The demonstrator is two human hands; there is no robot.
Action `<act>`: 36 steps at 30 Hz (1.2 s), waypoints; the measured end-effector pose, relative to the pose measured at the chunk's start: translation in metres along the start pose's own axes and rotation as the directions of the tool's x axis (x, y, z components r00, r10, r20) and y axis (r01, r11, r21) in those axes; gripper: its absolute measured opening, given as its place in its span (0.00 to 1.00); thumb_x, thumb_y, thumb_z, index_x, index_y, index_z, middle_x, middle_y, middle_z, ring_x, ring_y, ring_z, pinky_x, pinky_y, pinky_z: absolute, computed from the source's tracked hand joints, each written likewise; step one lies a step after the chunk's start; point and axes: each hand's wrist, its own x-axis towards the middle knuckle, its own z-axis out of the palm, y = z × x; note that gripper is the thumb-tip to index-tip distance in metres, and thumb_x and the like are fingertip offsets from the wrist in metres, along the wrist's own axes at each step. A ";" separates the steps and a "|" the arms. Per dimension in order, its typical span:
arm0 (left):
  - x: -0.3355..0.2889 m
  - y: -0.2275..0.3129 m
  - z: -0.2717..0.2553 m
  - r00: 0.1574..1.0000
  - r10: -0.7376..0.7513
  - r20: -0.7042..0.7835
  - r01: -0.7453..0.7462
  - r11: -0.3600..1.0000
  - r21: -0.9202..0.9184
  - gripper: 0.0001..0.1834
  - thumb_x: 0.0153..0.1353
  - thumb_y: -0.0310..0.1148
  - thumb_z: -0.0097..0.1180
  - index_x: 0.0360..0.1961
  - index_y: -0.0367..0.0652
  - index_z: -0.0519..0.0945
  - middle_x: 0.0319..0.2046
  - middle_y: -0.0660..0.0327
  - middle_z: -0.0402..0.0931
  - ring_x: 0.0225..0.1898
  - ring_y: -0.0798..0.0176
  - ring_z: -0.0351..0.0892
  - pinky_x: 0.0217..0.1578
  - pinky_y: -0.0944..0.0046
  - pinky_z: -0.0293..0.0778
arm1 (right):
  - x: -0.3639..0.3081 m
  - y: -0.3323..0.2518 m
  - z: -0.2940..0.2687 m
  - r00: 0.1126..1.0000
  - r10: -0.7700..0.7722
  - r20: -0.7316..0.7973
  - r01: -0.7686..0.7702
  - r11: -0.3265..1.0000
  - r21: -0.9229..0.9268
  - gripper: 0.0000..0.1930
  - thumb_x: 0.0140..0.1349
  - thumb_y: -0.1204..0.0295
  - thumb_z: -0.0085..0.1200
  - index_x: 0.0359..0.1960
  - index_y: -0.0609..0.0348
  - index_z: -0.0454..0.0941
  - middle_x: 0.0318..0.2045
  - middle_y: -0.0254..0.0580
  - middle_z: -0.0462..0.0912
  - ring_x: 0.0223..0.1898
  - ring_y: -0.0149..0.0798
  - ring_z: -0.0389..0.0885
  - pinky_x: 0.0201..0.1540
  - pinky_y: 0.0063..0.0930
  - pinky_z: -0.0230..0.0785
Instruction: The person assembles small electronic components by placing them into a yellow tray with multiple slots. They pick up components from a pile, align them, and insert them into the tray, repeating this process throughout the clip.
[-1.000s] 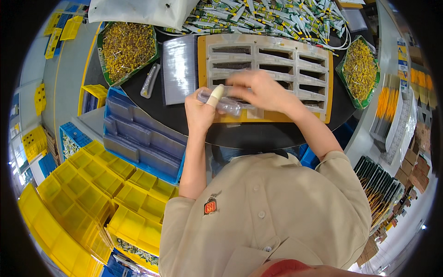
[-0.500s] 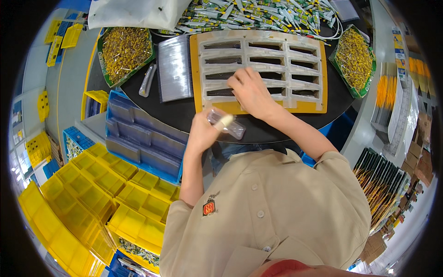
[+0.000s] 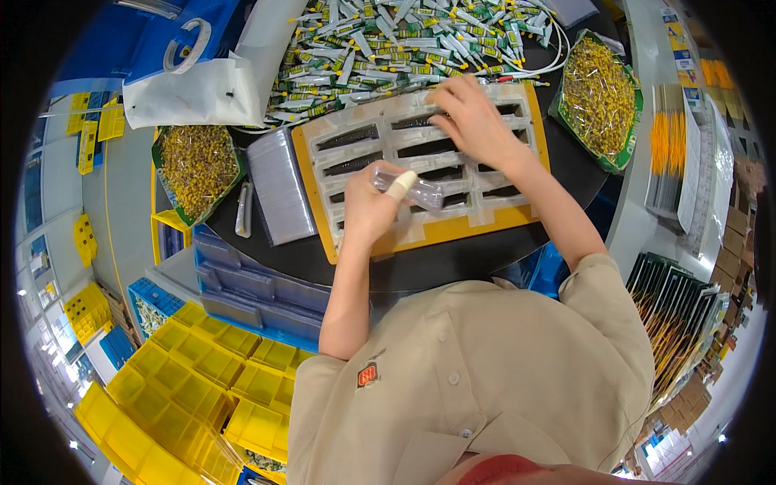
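In the head view, your left hand [image 3: 368,206] is closed around a clear plastic shell [image 3: 422,194], pinched beneath a thumb that wears a pale finger cover [image 3: 402,185]. The shell sits above the lower middle of the slotted holder [image 3: 453,234]; whether it is one piece or several nested together, you cannot tell from here. Your right hand [image 3: 477,125] is open, its fingers loosely bent and its thumb set apart from them, over the upper middle slots. The holder lies tilted on the black table [image 3: 388,276], a pale grid of long openings on a yellow-orange board, with dark material showing inside several slots.

Beyond it spreads a heap of small tubes [image 3: 388,50], white with green and yellow printed labels and yellow tips; the print is too small to read. On your left stands a bag of yellow-capped pieces [image 3: 198,168], and on your right a second bag [image 3: 598,103], whose green edge carries pale lettering. Just left of the holder is a stack of clear sheets [image 3: 283,187], with a narrow translucent piece [image 3: 243,210] near it. Your tan shirt [image 3: 501,364] bears a red emblem [image 3: 368,375] with small characters. At the far right, blue and orange-yellow printed labels [image 3: 676,50] run along the pale surface.
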 end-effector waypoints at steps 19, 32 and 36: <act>-0.057 -0.028 0.031 0.999 -0.046 0.026 0.048 0.994 -0.098 0.13 0.64 0.34 0.65 0.35 0.32 0.82 0.27 0.59 0.83 0.27 0.68 0.82 0.28 0.68 0.79 | -0.075 -0.033 0.000 0.993 -0.114 0.019 0.112 0.991 0.071 0.17 0.58 0.72 0.61 0.48 0.62 0.76 0.33 0.45 0.77 0.41 0.53 0.75 0.46 0.43 0.70; -0.029 0.011 0.061 1.000 0.010 -0.019 -0.007 0.993 0.119 0.12 0.64 0.33 0.64 0.32 0.32 0.83 0.24 0.57 0.83 0.23 0.68 0.82 0.28 0.66 0.77 | -0.101 -0.008 -0.017 0.996 -0.030 0.089 -0.009 0.911 0.412 0.07 0.60 0.71 0.62 0.36 0.59 0.81 0.30 0.44 0.78 0.36 0.46 0.77 0.41 0.36 0.71; 0.009 0.026 0.085 0.994 -0.012 0.105 0.013 1.000 -0.007 0.12 0.64 0.35 0.65 0.33 0.33 0.82 0.25 0.58 0.84 0.23 0.68 0.82 0.27 0.68 0.76 | -0.065 0.045 -0.054 0.997 -0.008 0.081 -0.032 0.875 0.484 0.06 0.59 0.70 0.63 0.36 0.57 0.82 0.30 0.42 0.79 0.33 0.44 0.79 0.37 0.35 0.73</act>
